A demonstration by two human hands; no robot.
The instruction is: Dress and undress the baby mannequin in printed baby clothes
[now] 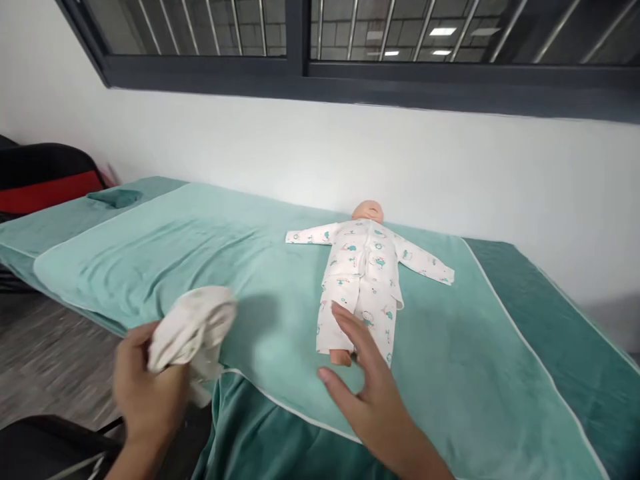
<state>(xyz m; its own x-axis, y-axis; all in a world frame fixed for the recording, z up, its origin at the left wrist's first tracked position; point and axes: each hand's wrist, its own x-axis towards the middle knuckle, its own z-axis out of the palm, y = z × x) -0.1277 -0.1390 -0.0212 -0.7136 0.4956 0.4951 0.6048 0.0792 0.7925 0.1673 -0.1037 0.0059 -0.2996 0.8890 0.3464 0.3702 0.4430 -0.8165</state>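
Note:
My left hand [150,383] is closed around a crumpled white cloth [195,323], raised in front of the bed's near edge; the cloth's kind does not show. My right hand [367,383] hovers over the near edge of the bed with thumb and fingers apart, holding nothing. Just beyond it lies a baby doll [369,211] on its back, head toward the wall. It wears a white patterned top [363,250] with sleeves spread to both sides, and matching trousers [337,320]. One foot [341,357] pokes out of a trouser leg; the other foot is not visible.
A light green blanket [240,247] with white piping covers the darker green bed [565,313]. A folded green cloth [115,197] lies at the far left. Red and black chair [50,190] at left, dark seat [50,447] below left. A barred window [300,40] is set in the white wall.

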